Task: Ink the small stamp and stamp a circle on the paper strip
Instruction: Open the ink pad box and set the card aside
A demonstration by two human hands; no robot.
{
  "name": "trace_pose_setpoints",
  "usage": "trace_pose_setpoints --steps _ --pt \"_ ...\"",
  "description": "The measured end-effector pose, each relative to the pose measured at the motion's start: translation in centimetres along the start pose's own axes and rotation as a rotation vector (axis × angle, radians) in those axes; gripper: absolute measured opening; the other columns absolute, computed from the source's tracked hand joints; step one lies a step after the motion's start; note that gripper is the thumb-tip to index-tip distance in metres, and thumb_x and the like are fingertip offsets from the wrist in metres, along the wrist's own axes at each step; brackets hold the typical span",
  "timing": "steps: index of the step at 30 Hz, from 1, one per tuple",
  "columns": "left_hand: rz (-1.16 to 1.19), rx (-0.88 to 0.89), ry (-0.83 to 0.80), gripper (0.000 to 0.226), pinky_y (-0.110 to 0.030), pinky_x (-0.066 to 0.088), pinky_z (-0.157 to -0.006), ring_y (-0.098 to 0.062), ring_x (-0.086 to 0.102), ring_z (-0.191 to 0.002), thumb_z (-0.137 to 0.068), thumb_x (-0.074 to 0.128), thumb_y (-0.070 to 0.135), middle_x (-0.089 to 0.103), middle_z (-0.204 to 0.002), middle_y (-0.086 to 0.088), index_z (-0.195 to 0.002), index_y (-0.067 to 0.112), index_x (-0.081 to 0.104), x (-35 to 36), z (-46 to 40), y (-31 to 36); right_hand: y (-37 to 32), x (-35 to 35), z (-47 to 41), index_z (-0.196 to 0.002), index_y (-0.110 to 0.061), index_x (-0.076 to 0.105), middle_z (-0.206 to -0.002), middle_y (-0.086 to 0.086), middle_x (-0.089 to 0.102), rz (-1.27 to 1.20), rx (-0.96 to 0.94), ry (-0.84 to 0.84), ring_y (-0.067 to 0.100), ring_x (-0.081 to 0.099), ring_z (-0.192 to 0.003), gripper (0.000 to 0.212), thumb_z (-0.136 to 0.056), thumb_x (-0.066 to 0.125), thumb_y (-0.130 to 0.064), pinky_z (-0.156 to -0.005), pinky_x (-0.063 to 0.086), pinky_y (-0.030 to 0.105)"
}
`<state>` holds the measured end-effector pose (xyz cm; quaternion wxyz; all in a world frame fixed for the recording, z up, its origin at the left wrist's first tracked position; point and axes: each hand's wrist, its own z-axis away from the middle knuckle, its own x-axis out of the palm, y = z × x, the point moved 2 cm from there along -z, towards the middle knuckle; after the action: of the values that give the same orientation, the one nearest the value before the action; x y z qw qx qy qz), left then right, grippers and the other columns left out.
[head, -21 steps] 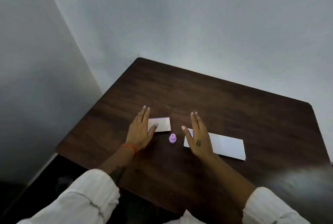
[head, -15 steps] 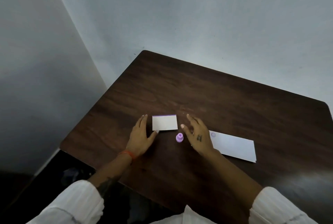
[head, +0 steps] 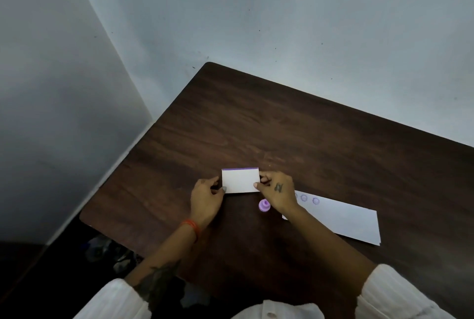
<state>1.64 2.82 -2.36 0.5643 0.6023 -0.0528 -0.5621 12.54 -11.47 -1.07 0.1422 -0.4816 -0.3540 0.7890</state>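
A white ink pad box [head: 240,180] with a purple far edge lies closed on the dark wooden table [head: 307,144]. My left hand [head: 206,199] pinches its left side and my right hand [head: 277,191] pinches its right side. The small purple stamp [head: 264,205] stands upright just in front of the box, beside my right wrist, with no hand on it. The white paper strip [head: 341,218] lies to the right, partly under my right forearm, with two clear purple circles [head: 309,199] near its left end.
Grey walls meet at a corner behind the table's far left. The table's left edge drops to a dark floor with some dim clutter [head: 107,252] below. White sleeves cover both my upper forearms.
Both hands were flat on the table beside the box and stamp; they have closed in and now grip the box's two sides. My view has tilted further down.
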Motion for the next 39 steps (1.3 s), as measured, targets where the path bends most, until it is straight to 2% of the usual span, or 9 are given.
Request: trace_pose_setpoints --steps 5,10,12,15,19,22,27,31,39 --pt "0.008 0.005 0.014 0.039 -0.03 0.042 -0.095 -0.026 0.057 -0.106 -0.087 0.06 0.012 0.057 -0.122 -0.017 -0.125 0.009 0.053 0.7 -0.1 0.4 0.2 0.5 0.0 -0.108 -0.007 0.067 -0.104 0.012 0.073 -0.044 0.051 0.046 0.023 0.067 -0.09 0.029 -0.079 0.069 -0.007 -0.082 0.05 0.028" --pt "-0.02 -0.016 0.056 0.04 -0.03 0.042 -0.092 -0.027 0.056 -0.104 -0.087 0.059 0.013 0.054 -0.121 -0.019 -0.125 0.004 0.051 1.2 0.3 1.1 0.4 0.7 0.2 -0.11 -0.008 0.065 -0.105 0.011 0.073 -0.046 0.063 0.087 0.02 0.068 -0.088 0.03 -0.08 0.068 -0.008 -0.076 0.044 0.018" --pt "-0.021 -0.019 0.067 0.041 -0.028 0.041 -0.09 -0.025 0.056 -0.1 -0.088 0.059 0.014 0.053 -0.12 -0.018 -0.126 0.004 0.05 1.3 0.5 1.4 0.5 0.7 0.2 -0.111 -0.008 0.065 -0.106 0.01 0.073 -0.051 0.063 0.113 0.021 0.068 -0.091 0.031 -0.08 0.068 -0.008 -0.077 0.044 0.018" --pt "-0.027 0.001 0.078 0.042 -0.024 0.038 -0.084 -0.019 0.052 -0.094 -0.089 0.057 0.016 0.052 -0.117 -0.016 -0.128 0.005 0.049 1.1 0.7 1.6 0.0 0.7 0.3 -0.109 -0.009 0.066 -0.102 0.01 0.074 -0.039 0.048 0.154 0.021 0.07 -0.083 0.028 -0.081 0.067 -0.008 -0.071 0.046 0.015" --pt "0.007 0.013 0.157 0.04 -0.023 0.037 -0.083 -0.016 0.049 -0.09 -0.088 0.058 0.014 0.052 -0.112 -0.015 -0.126 0.006 0.051 -0.4 1.0 1.6 -1.5 0.9 0.7 -0.106 -0.011 0.068 -0.101 0.011 0.073 -0.042 -0.045 0.18 0.024 0.067 -0.086 0.026 -0.079 0.068 -0.01 -0.077 0.05 0.027" --pt "0.034 0.005 0.238 0.038 -0.024 0.037 -0.081 -0.013 0.047 -0.086 -0.087 0.059 0.013 0.05 -0.107 -0.011 -0.124 0.006 0.053 -2.2 1.3 0.8 -3.2 1.8 1.0 -0.114 -0.015 0.063 -0.107 0.01 0.069 -0.051 -0.113 0.144 0.022 0.065 -0.091 0.034 -0.081 0.067 -0.011 -0.078 0.047 0.025" --pt "0.026 -0.022 0.328 0.039 -0.026 0.038 -0.081 -0.015 0.046 -0.085 -0.086 0.059 0.007 0.054 -0.108 -0.02 -0.123 0.001 0.052 -4.3 2.6 -1.5 -5.7 4.2 1.6 -0.122 -0.011 0.057 -0.115 0.011 0.065 -0.038 -0.207 0.04 0.02 0.062 -0.099 0.041 -0.082 0.064 -0.007 -0.085 0.043 0.02" --pt "0.003 -0.098 0.332 0.037 -0.028 0.037 -0.083 -0.026 0.052 -0.091 -0.086 0.059 0.007 0.053 -0.109 -0.022 -0.123 0.001 0.054 -4.7 3.3 -3.1 -6.0 6.0 2.7 -0.127 -0.008 0.051 -0.123 0.013 0.06 -0.028 -0.204 -0.044 0.024 0.06 -0.107 0.046 -0.082 0.064 -0.005 -0.099 0.047 0.032" --pt "-0.064 -0.159 0.29 0.036 -0.032 0.04 -0.081 -0.035 0.055 -0.093 -0.086 0.06 0.009 0.053 -0.11 -0.025 -0.121 0.002 0.056 -4.3 4.0 -5.1 -5.1 7.9 4.6 -0.129 -0.008 0.048 -0.136 0.013 0.053 -0.015 -0.178 -0.182 0.022 0.054 -0.119 0.048 -0.083 0.063 -0.005 -0.106 0.042 0.034"
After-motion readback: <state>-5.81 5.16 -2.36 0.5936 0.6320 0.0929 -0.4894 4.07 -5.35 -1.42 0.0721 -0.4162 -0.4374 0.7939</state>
